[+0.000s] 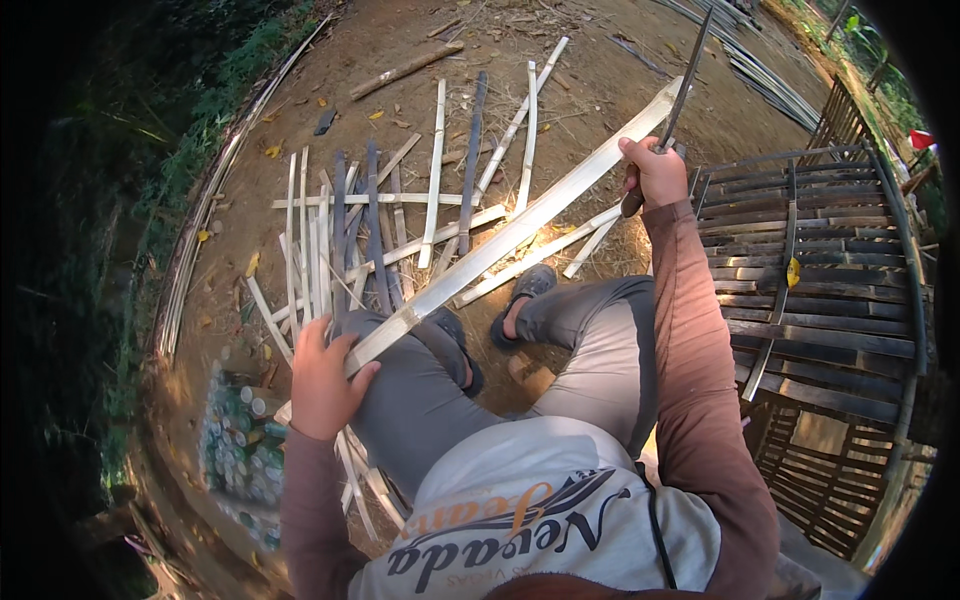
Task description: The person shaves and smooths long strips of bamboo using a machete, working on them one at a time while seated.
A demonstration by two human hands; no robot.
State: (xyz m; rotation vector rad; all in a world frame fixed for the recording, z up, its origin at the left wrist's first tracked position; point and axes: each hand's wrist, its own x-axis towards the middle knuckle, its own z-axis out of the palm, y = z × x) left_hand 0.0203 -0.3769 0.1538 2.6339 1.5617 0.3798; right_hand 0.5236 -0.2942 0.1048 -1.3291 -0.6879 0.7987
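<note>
A long, pale split bamboo strip point(520, 230) runs slantwise across my lap, from my left thigh up to the far right. My left hand point(328, 385) grips its near end, with the thumb on one side and the fingers on the other. In my right hand point(657, 172) is a machete point(688, 85), its dark blade pointing up and away and the handle's butt showing below my fist. The blade crosses close to the strip's far end. The thumb side of my right hand is right beside the strip; whether it presses on it I cannot tell.
Several cut bamboo slats point(432, 175) lie criss-crossed on the dirt ahead. A slatted bamboo rack point(830, 290) stands close on my right. Bottles point(240, 440) are heaped at my left. A short log point(405, 70) lies farther off, and long poles point(770, 80) lie at the far right.
</note>
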